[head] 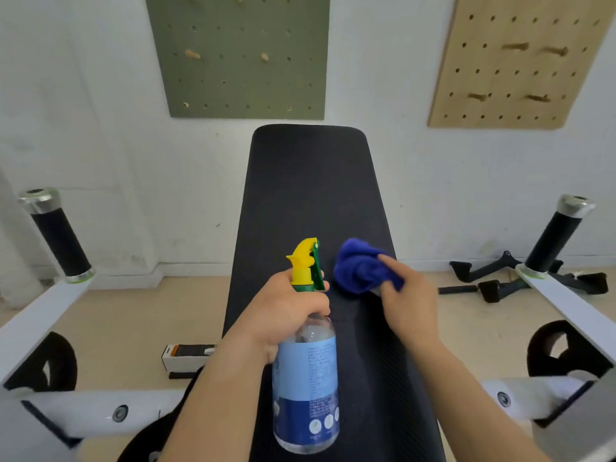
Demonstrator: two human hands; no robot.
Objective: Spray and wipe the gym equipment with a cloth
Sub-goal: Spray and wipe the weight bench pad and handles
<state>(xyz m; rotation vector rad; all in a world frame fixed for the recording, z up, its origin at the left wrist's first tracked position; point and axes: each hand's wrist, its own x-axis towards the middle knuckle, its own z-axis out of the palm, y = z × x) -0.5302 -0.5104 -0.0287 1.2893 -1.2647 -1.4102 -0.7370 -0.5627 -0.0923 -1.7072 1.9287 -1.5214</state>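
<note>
Spray bottle (306, 378) upright in your left hand (286, 315), with your fingers curled round its neck and the yellow nozzle pointing away from you. Your right hand (410, 301) pinches the bunched blue cloth (360, 268) at the black pad (310, 188) of the machine, just right of the nozzle. Contact with the pad is unclear.

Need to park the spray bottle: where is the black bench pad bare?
Bare: the far half of the black padded bench, from its rounded end down to the crumpled blue cloth. Crowded: the middle, where the left hand grips the clear blue-labelled spray bottle with the yellow trigger and the right hand holds the cloth.
</note>
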